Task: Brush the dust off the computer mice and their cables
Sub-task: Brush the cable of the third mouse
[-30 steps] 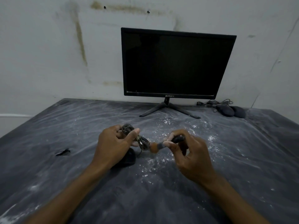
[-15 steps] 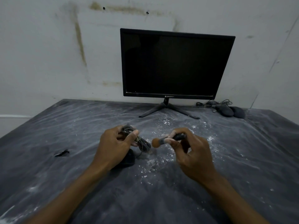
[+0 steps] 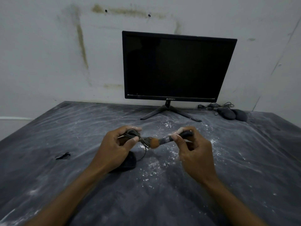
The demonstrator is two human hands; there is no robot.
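Left hand grips the bundled cable (brush pinched by right hand).

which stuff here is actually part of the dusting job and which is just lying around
Part of the job:
- brush, held in the right hand
- bundled cable, gripped by the left hand
- its mouse on the table
- two mice and loose cables at the far right

Just lying about:
- monitor
- dark scrap at the left

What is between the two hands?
In the head view, the brush in the right hand reaches across, its bristles touching the bundled cable held by the left hand.
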